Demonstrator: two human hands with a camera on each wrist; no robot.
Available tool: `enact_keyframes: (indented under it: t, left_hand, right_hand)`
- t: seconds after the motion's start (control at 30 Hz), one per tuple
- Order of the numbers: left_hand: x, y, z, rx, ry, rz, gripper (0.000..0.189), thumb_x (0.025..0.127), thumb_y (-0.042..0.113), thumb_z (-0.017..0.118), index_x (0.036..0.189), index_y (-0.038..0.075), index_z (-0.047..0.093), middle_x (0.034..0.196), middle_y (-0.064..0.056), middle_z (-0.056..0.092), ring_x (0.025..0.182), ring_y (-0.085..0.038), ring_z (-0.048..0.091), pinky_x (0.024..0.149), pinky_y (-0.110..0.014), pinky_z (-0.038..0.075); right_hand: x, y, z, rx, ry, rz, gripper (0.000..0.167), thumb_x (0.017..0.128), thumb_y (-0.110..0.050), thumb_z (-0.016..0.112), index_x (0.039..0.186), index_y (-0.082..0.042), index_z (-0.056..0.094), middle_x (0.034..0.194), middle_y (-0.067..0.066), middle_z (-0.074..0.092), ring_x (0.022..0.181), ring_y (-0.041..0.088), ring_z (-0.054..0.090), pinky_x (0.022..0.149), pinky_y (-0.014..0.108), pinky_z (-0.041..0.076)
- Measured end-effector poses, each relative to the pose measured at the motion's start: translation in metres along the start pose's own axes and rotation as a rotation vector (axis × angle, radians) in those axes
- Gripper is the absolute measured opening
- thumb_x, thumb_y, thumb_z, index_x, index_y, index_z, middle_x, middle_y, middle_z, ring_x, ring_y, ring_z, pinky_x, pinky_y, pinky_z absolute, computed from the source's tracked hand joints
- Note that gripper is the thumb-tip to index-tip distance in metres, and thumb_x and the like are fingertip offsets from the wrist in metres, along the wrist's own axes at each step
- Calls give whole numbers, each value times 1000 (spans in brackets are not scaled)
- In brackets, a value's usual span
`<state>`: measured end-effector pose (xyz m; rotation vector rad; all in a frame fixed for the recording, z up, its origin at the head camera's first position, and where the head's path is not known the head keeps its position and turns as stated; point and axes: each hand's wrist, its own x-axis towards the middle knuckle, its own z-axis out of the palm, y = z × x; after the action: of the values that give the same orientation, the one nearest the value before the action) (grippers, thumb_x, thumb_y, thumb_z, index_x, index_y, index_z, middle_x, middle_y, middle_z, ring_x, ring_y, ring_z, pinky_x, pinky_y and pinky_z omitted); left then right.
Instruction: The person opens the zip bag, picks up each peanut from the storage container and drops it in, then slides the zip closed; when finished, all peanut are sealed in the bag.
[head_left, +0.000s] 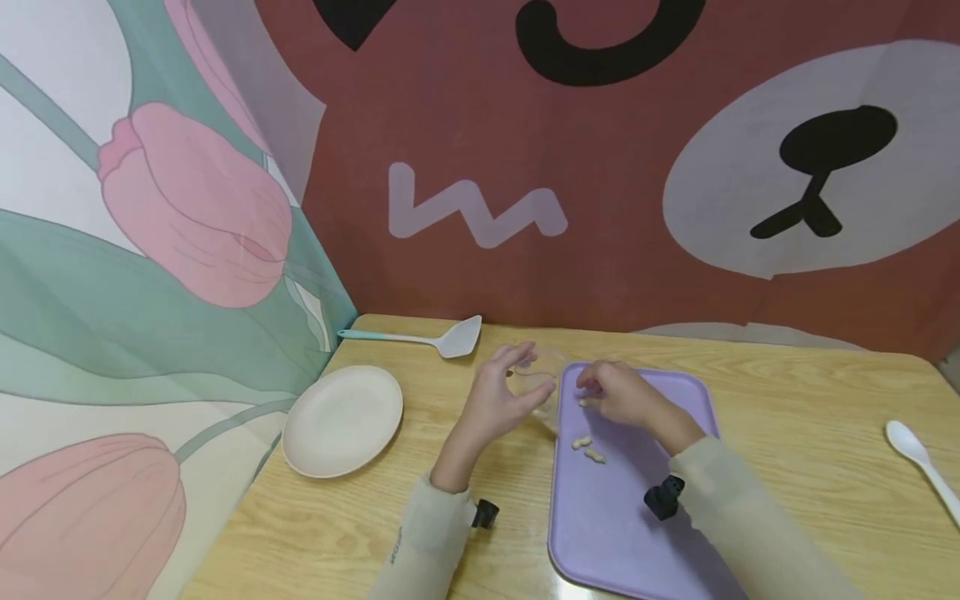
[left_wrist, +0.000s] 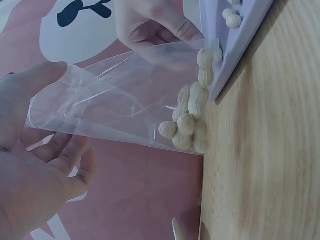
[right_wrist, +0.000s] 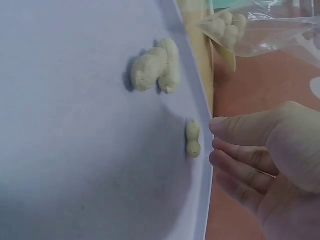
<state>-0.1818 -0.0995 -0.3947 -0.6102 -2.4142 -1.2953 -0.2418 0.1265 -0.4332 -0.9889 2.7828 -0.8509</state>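
Left hand (head_left: 495, 402) grips a clear bag (left_wrist: 125, 97), faint in my head view. Right hand (head_left: 621, 395) hovers beside a peanut (right_wrist: 193, 142), fingertips (right_wrist: 220, 159) parted — I can't confirm contact.

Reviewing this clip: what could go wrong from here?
Two possible risks. The left grip holds the clear bag only near its mouth, so if it slips, the bag could sag and spill the peanuts inside. The lone peanut near the right grip lies close to the edge of the purple tray, so a clumsy nudge might knock it off.
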Motion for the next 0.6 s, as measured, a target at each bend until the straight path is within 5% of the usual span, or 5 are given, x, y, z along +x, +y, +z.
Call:
enact_keyframes:
  t: [0.27,0.6]
  left_hand:
    - [0,1,1,1,6,3,57,80,16,82,129,-5,61,111,-15,67,106,-25,63,90,-37,50]
    - [-2,2,1,4,1,1,56,81,16,81,129,-5,61,110,-15,67,104,-25,64,87,-42,51]
  right_hand:
    - [2,9,10,-24,-10,-61,16,77,9,70,80,-7,71,75,-1,65,73,17,59,70,40,51]
    - [1,11,15,-23,-11,-93,23,76,14,65,73,-9,68,68,-5,58,67,13,49,63,34,45]
